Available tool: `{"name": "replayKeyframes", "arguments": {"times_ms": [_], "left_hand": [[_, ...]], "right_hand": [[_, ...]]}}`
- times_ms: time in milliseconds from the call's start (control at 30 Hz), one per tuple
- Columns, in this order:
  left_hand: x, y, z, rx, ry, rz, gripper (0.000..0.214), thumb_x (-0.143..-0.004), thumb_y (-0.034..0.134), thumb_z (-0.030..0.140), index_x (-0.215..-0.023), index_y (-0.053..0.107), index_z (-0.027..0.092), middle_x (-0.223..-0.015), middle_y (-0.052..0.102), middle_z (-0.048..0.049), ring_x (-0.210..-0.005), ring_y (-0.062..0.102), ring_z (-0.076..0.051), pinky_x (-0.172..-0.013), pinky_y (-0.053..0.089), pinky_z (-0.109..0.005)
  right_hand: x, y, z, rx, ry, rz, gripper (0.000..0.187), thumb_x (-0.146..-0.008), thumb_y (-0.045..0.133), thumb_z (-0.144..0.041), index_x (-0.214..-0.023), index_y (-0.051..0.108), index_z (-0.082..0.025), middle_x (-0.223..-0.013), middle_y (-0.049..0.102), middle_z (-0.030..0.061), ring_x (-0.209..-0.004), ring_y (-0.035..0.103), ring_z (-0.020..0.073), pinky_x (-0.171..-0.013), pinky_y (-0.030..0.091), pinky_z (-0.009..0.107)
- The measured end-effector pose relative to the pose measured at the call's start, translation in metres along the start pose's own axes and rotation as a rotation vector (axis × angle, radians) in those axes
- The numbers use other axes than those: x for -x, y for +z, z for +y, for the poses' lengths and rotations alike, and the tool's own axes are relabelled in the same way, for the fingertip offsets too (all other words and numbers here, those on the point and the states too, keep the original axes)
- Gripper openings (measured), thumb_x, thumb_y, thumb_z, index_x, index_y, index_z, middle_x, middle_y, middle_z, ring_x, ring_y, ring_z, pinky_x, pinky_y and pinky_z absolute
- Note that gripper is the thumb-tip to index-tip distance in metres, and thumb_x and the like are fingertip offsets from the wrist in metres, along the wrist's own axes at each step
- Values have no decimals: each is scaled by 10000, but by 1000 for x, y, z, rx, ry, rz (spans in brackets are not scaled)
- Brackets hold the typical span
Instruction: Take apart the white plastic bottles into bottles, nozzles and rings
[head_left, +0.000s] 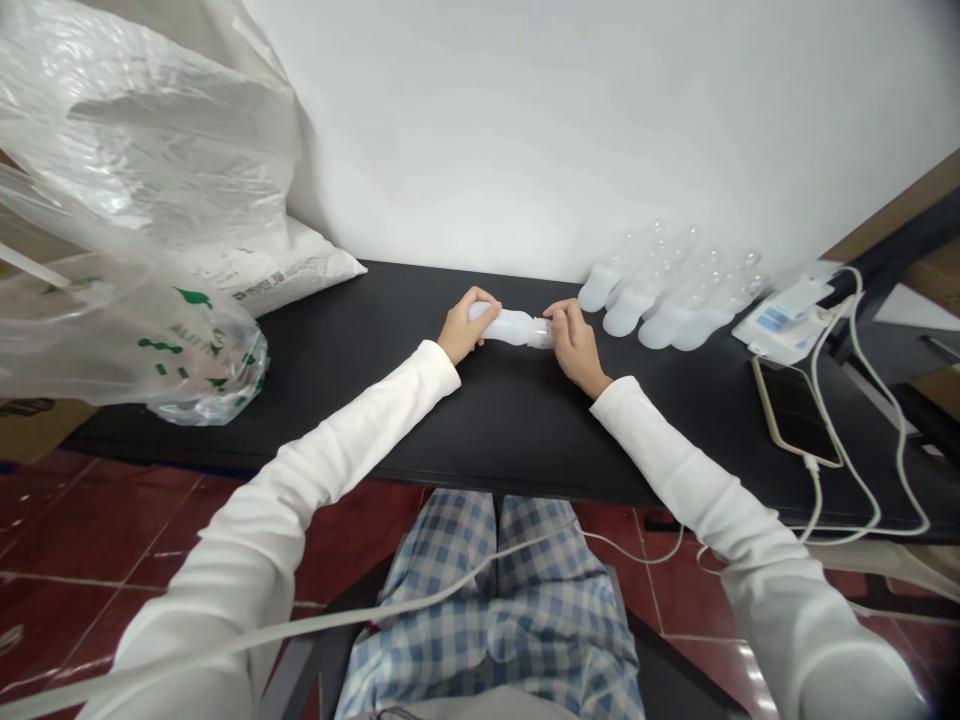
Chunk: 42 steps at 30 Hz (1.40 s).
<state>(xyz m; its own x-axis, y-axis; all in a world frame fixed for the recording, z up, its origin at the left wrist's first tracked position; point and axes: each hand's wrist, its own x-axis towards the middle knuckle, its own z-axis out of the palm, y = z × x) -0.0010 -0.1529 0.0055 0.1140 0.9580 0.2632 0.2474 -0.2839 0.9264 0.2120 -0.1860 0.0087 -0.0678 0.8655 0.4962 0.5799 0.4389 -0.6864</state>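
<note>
One plastic bottle (514, 328), held sideways: left hand (465, 325) closed around its base, right hand (574, 345) closed around its neck; four more bottles (660, 305) lying nearby on the black table (480, 420).

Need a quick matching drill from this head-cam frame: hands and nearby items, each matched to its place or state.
Things:
1. Left hand
2. Right hand
3. Smartphone
4. Clear plastic bottles

Places or states:
A. Lined up in a row to the right of the hands
B. Wrapped around the neck end of the white plastic bottle
C. Plugged into a white cable
D. Wrapped around the closed end of that bottle

Pairs: 1-D, 2-B, 3-C, 4-A
</note>
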Motion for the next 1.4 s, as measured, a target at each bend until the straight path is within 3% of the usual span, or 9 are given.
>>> {"name": "replayKeyframes", "arguments": {"times_ms": [100, 433, 667, 833, 933, 1167, 1267, 1333, 1400], "left_hand": [[1, 0, 1, 73, -86, -8, 238, -885, 586, 448, -868, 554, 213, -701, 553, 31, -400, 420, -55, -361, 304, -182], [7, 0, 5, -46, 63, -36, 269, -877, 617, 478, -923, 546, 223, -848, 636, 10, -518, 473, -68, -453, 404, -195], [9, -6, 9, -302, 277, -21, 305, -858, 673, 431, -1034, 556, 210, -1072, 701, -38, -937, 682, -172, -842, 539, -284], [7, -6, 2, -465, 489, -34, 533, -749, 813, 503, -1117, 551, 219, -1112, 689, -47, -1016, 699, -206, -852, 551, -297], [6, -6, 0, -470, 565, -71, 590, -720, 833, 543, -1126, 557, 216, -1108, 689, -57, -1010, 703, -209, -824, 557, -298], [8, 3, 5, -237, 349, 18, 501, -740, 801, 532, -1056, 565, 224, -1090, 688, -40, -1001, 682, -187, -820, 557, -289], [4, 9, 4, -1, 100, 20, 430, -805, 720, 575, -980, 552, 220, -825, 655, -1, -687, 644, -124, -570, 507, -229], [1, 9, 2, 150, -97, -46, 424, -856, 637, 618, -922, 542, 210, -630, 553, 36, -469, 518, -89, -408, 388, -206], [-3, 7, 1, 251, -202, -128, 453, -859, 615, 644, -878, 543, 197, -547, 491, 48, -380, 439, -77, -337, 308, -203]], "right_hand": [[2, -1, -2, 31, -45, -70, 377, -998, 337, -575, -986, 513, -242, -773, 632, 4, -598, 530, 161, -639, 373, 301], [-3, -4, 0, 77, -14, -46, 242, -966, 327, -366, -881, 519, -248, -731, 587, 4, -569, 483, 162, -626, 348, 312], [-6, 2, 2, -82, 120, -8, 222, -919, 341, -329, -771, 483, -244, -690, 534, -1, -637, 499, 165, -622, 387, 300], [-12, 1, 8, -278, 325, -112, 294, -925, 372, -416, -692, 440, -250, -560, 411, -33, -509, 405, 135, -505, 358, 286], [-13, 0, 9, -327, 357, -116, 318, -910, 410, -456, -664, 423, -254, -506, 348, -45, -469, 358, 128, -457, 305, 284], [-9, 2, 6, -216, 246, 7, 445, -984, 289, -574, -787, 513, -244, -546, 467, -19, -505, 477, 159, -537, 401, 309], [-6, -3, 4, -50, 22, 74, 428, -997, 278, -573, -961, 543, -238, -730, 610, 22, -625, 577, 179, -648, 450, 326], [-4, -7, 3, 94, -134, 28, 399, -975, 337, -564, -1027, 551, -232, -835, 661, 53, -696, 612, 197, -687, 449, 333], [-3, -10, 2, 215, -237, -56, 381, -946, 389, -545, -1043, 571, -226, -847, 680, 70, -721, 626, 213, -687, 436, 333]]}}
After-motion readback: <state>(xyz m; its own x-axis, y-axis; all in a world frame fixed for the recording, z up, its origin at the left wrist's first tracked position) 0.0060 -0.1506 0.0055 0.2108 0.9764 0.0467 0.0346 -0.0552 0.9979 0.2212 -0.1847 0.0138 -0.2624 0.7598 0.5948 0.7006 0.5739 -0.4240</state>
